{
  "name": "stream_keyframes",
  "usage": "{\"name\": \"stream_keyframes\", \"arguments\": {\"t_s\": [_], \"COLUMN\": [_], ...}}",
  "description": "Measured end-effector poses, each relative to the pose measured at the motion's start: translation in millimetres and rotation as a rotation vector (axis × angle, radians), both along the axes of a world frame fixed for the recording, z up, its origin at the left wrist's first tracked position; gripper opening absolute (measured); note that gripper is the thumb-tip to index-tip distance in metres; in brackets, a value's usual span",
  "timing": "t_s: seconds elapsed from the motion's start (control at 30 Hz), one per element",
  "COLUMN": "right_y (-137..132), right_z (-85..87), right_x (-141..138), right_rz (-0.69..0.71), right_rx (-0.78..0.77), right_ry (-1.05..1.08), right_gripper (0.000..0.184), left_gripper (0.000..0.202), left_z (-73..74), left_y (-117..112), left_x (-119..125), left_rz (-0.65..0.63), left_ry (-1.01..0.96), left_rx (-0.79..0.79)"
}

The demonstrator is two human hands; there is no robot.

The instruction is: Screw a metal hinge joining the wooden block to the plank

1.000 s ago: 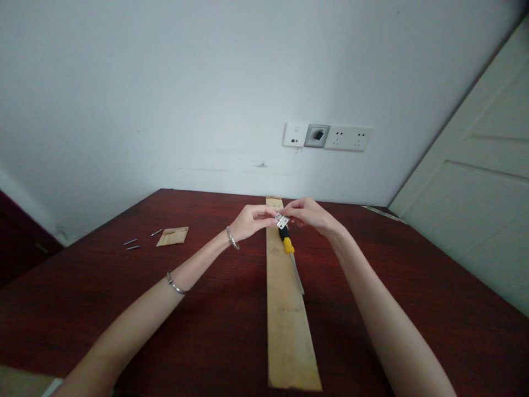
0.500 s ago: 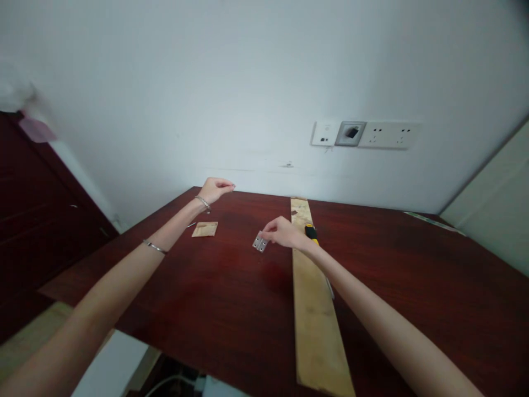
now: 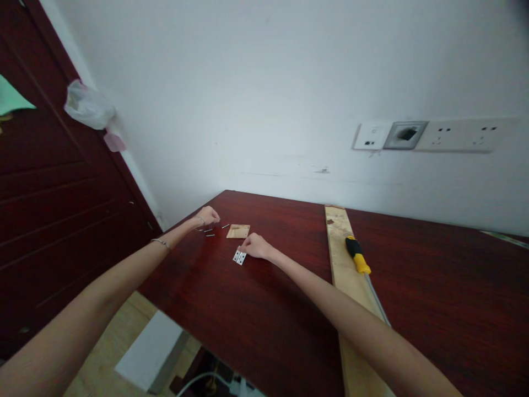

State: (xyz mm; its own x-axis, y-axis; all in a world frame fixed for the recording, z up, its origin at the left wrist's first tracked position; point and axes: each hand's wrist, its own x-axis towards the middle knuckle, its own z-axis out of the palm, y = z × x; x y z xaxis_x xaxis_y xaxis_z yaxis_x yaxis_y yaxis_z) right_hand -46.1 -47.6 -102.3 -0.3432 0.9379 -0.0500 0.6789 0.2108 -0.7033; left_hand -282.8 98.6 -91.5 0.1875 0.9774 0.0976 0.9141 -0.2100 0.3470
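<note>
Between the fingertips and thumb of my right hand (image 3: 256, 246) is a silvery metal hinge (image 3: 239, 256) with dark screw holes, tilted above the dark red tabletop (image 3: 231, 309). My left hand (image 3: 208, 215) is farther back to the left, low over the table, its fingers curled together. Whatever they may pinch is hidden. Several screws lie loose around it, among them one screw (image 3: 225, 226) to its right and another screw (image 3: 210, 235) just below. A small square wooden piece (image 3: 238, 231) rests flat between my two hands.
A long wooden board (image 3: 341, 248) runs front to back on the right. Against it lies a screwdriver (image 3: 359, 255) with a yellow and black handle. Wall sockets (image 3: 444, 135) are above the table's back edge. A white box (image 3: 151, 350) stands below the front edge.
The view has swung left. My left hand has come down beside the screws, which now show. My right hand has carried the hinge left, away from the board and close to the small wooden piece.
</note>
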Motion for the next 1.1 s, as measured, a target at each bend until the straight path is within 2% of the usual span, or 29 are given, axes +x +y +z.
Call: {"name": "stream_keyframes", "arguments": {"t_s": [0.33, 0.77, 0.87, 0.97, 1.1], "right_y": [21.1, 15.1, 10.0, 2.3, -11.9], "right_z": [-11.6, -13.2, -7.7, 5.4, 34.2], "right_x": [-7.3, 0.6, 1.8, 10.6, 51.5], "right_rz": [0.004, 0.106, 0.133, 0.111, -0.008], "right_rx": [0.046, 0.150, 0.182, 0.241, 0.303], "right_ry": [-0.046, -0.055, -0.060, -0.093, -0.244], "right_gripper": [0.015, 0.014, 0.014, 0.018, 0.023], "left_gripper": [0.006, 0.010, 0.015, 0.019, 0.025], "left_z": [-4.5, 2.7, 7.1, 14.0, 25.1], "left_y": [12.8, 5.7, 4.1, 1.5, -5.1], "left_x": [14.7, 18.3, 23.9, 34.8, 60.3], "left_rz": [-0.073, -0.075, -0.072, -0.096, -0.188], "left_ry": [0.095, 0.132, 0.152, 0.185, 0.234], "left_rx": [-0.031, -0.030, 0.001, 0.037, 0.083]}}
